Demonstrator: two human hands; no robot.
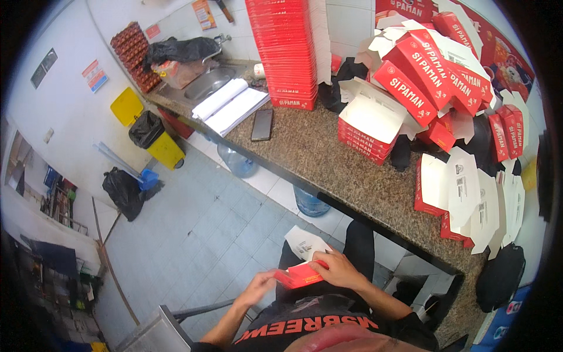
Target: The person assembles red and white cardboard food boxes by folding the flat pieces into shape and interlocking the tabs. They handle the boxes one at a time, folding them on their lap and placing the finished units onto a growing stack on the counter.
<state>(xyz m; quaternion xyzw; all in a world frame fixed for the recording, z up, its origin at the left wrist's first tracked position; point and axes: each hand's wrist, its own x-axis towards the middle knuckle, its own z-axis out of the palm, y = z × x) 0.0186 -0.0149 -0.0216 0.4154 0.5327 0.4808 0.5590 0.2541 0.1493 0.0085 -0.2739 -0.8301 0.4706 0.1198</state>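
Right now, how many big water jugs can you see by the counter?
2: one jug below the phone, a second jug farther right. The counter may hide more.

Red boxes (425,70): white lettering (404,94); black shirt (325,305): red lettering (307,327).

The bare left hand (258,288), its bare left forearm (231,320) slanting up and rightward, bends its fingers inward toward the bare right hand (339,271), whose curled fingers point leftward, its bare right forearm (382,299) slanting up-left.
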